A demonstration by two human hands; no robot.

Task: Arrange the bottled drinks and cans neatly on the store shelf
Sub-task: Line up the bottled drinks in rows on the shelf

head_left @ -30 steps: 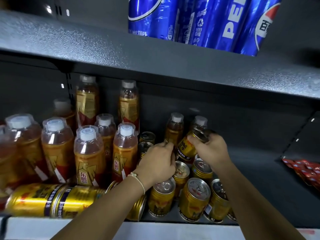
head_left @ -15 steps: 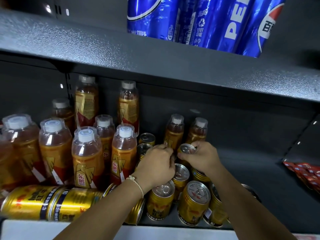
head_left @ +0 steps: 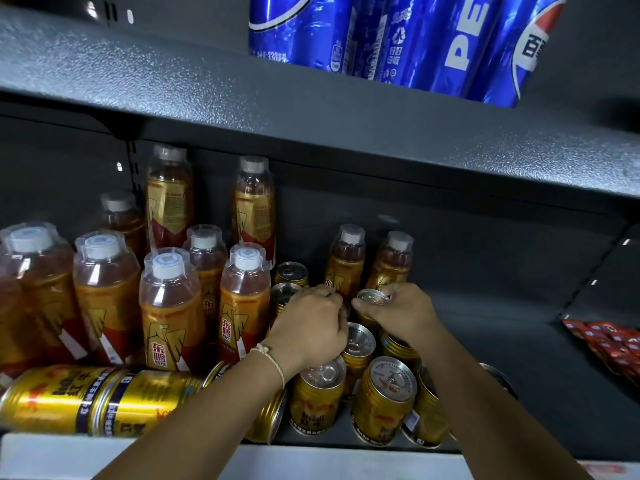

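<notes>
Both forearms are bare, no sleeves showing. The left hand [head_left: 313, 329] has a thin, pale braided cord bracelet [head_left: 273, 362] at its wrist; the right hand [head_left: 398, 315] wears nothing.

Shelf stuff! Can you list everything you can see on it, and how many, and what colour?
Bottles: about eleven, amber drink with gold-red labels and white caps, standing on the lower shelf, left and middle.
Upright cans: about ten, gold, clustered in front of the two right-most bottles; some hidden by the hands.
Lying cans: at least three, gold, on their sides along the front edge, left.
Blue cans: about four, blue, on the upper shelf.
Red packets: several, red, far right.
Shelves: two, dark grey.
Left hand: one, wearing a cord bracelet, curled over a can.
Right hand: one, gripping a gold can at its top.
</notes>
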